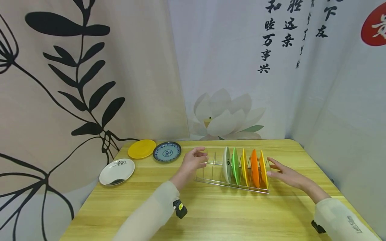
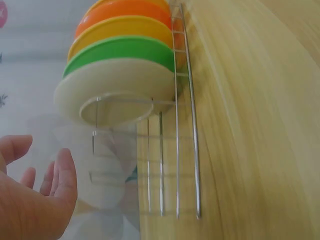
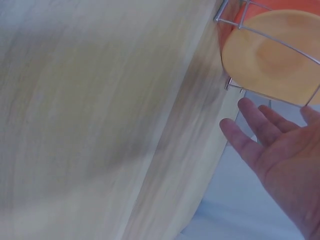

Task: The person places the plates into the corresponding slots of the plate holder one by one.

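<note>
A wire dish rack (image 1: 211, 181) stands on the wooden table with several plates upright in its right part. From left to right come a white plate (image 1: 226, 164), a green plate (image 1: 235, 166), a yellow plate (image 1: 244, 167), an orange plate (image 1: 255, 168) and another yellow plate (image 1: 263, 170). My left hand (image 1: 193, 161) is at the rack's left end, fingers loosely bent around nothing; the left wrist view shows it apart from the white plate. Beside the right end is my right hand (image 1: 284, 174), its spread fingers close to the rack's end wires and the outer yellow plate (image 3: 275, 55).
At the table's back left lie a yellow plate (image 1: 141, 149), a blue patterned plate (image 1: 167, 152) and a white plate with a dark print (image 1: 117, 171). A printed curtain (image 1: 150, 83) hangs right behind the table (image 1: 229, 217).
</note>
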### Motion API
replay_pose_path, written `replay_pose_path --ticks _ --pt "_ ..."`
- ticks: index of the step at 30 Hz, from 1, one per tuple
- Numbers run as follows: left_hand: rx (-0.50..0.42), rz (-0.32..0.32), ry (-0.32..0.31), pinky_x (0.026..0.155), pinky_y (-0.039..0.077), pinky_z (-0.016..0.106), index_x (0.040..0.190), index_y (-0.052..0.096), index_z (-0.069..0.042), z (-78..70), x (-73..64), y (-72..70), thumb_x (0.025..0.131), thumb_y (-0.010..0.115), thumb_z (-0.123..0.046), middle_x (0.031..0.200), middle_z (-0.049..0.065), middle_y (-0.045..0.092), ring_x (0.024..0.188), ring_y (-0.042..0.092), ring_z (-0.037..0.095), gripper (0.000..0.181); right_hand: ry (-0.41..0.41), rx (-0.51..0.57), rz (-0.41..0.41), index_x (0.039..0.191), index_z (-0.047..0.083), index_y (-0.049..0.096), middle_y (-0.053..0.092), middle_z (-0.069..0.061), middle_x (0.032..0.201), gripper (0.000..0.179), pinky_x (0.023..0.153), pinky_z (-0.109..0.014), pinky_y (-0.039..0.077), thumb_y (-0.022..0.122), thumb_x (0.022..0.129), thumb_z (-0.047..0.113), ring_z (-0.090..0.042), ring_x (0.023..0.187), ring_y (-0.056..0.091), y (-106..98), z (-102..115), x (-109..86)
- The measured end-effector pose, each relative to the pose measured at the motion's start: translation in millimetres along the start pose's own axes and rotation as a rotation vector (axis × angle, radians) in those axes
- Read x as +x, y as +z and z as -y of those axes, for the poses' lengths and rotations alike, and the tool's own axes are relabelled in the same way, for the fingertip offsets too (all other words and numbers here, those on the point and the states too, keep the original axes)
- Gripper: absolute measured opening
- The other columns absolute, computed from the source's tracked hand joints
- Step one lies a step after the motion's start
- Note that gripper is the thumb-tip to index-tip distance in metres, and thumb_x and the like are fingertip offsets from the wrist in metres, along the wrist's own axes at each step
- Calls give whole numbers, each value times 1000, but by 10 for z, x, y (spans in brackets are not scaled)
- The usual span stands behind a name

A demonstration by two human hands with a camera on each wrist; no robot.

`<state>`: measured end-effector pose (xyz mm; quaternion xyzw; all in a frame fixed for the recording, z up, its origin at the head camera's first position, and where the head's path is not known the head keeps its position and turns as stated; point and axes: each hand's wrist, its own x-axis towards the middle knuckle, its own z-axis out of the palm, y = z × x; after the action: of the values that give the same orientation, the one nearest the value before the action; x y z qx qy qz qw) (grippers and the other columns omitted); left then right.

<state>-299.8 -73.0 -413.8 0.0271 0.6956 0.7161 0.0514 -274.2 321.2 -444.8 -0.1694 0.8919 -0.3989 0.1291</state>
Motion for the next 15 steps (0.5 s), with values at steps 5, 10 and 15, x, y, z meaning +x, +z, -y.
replay_pose_path --ticks 5,10,15 --pt "-3 -25 -20 92 55 47 133 56 -4 50 -37 -278 92 65 -1 119 19 58 101 63 27 43 -25 11 -3 159 8 6 22 -40 151 75 96 -72 38 50 104 31 -60 131 33 -22 -24 -11" --pt "8 -84 -38 90 56 44 134 55 -3 84 -146 -637 92 66 -1 119 16 59 102 62 27 44 -28 57 10 160 8 6 20 -40 151 73 98 -69 40 49 104 27 -58 130 36 -47 -52 -4" --pt "-19 -135 -55 93 54 43 138 50 -1 105 -261 -1087 95 63 -3 117 14 60 99 61 23 45 -18 76 26 160 10 7 18 -39 153 73 98 -68 40 50 104 27 -58 131 35 -81 -93 7"
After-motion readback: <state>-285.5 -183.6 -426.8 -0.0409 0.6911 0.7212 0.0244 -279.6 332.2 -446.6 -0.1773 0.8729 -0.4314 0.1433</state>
